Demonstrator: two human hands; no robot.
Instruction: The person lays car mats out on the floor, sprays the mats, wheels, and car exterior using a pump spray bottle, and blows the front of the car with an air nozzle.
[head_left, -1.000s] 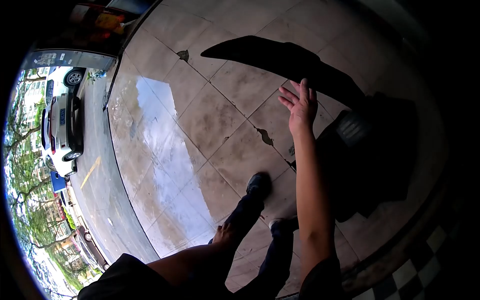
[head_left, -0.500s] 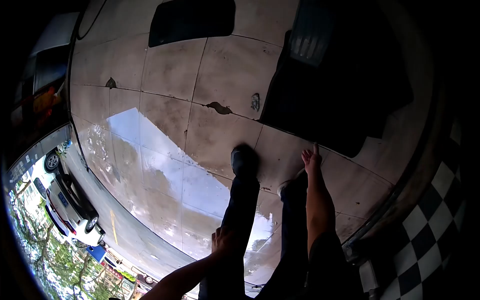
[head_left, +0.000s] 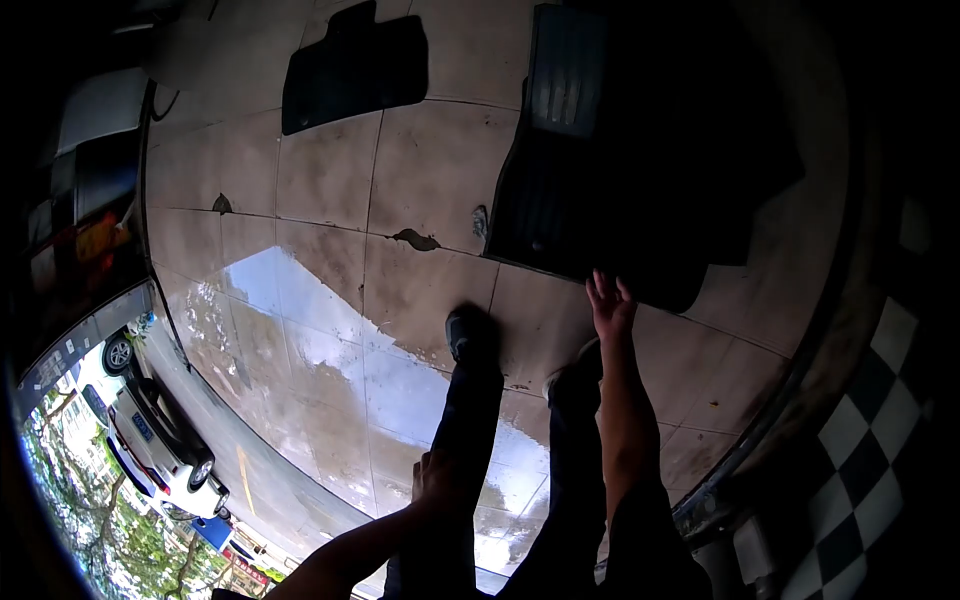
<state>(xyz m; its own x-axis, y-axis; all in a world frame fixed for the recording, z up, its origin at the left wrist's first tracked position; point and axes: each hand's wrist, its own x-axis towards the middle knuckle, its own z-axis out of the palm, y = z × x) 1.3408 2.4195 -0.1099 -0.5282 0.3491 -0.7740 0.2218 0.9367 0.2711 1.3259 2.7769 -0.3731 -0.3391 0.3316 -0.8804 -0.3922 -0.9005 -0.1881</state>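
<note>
Dark car floor mats (head_left: pixel 570 190), ribbed on the lit part, lie on the tiled floor ahead of me; deep shadow hides how many overlap. My right hand (head_left: pixel 612 303) is stretched toward their near edge, fingers apart and nothing held. Whether the fingertips touch the mat, I cannot tell. My left hand (head_left: pixel 431 478) rests on my dark trouser leg (head_left: pixel 468 425), fingers lying on the cloth and holding nothing. Farther off to the left lies a separate smaller floor mat (head_left: pixel 355 75).
Wet floor (head_left: pixel 330 350) reflects light at the left. A crumpled scrap (head_left: pixel 480 223) lies beside the mats, with a brown leaf (head_left: pixel 416 240) nearby. A white car (head_left: pixel 150 430) stands outside. Checkered tiles (head_left: pixel 865 440) border the right side.
My right hand has gone from a pointing index finger to spread fingers, still by the mat edge. The view has shifted slightly; my left hand stays on my leg.
</note>
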